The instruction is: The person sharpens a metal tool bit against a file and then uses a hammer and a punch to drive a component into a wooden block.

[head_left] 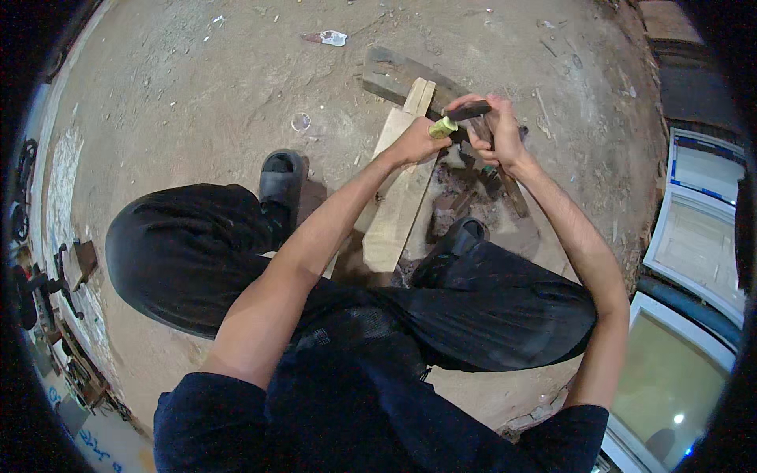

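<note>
My left hand (418, 142) is closed around the yellow-green handle of a chisel (444, 127), whose blade is hidden. It rests at the far part of a pale timber piece (398, 213) with a narrower cut end. My right hand (502, 135) grips a hammer near its head. The dark hammer head (471, 110) is close by the top of the chisel handle; whether they touch I cannot tell. Beyond the pale timber, an older, grey-brown board (394, 72) lies crosswise, partly covered by my hands.
Wood chips and dark debris (457, 189) lie right of the timber. My sandalled feet (281, 177) flank it. White-framed panels (670, 370) lean at the right edge. Assorted tools and scraps (67, 315) sit along the left edge. Scraps of litter (331, 38) dot the dirt floor.
</note>
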`<action>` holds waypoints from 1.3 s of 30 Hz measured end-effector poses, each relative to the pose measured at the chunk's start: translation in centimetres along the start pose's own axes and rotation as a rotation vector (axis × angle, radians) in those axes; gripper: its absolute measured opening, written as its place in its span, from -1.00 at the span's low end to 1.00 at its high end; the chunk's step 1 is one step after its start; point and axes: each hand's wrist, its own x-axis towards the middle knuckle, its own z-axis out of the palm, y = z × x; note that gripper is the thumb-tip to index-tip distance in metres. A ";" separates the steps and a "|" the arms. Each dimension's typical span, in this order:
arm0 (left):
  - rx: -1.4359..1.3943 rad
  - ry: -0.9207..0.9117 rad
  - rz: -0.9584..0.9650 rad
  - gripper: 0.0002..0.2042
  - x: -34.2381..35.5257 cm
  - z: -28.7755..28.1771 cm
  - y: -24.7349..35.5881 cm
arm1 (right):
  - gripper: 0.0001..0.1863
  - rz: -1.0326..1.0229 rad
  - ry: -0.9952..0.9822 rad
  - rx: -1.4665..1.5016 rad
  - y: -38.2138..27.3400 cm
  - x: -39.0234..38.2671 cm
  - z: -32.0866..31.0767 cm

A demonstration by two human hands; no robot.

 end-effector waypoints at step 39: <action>0.321 -0.061 0.163 -0.73 1.1 0.6 -1.4 | -0.34 -0.161 0.019 -1.889 -6.4 0.5 4.2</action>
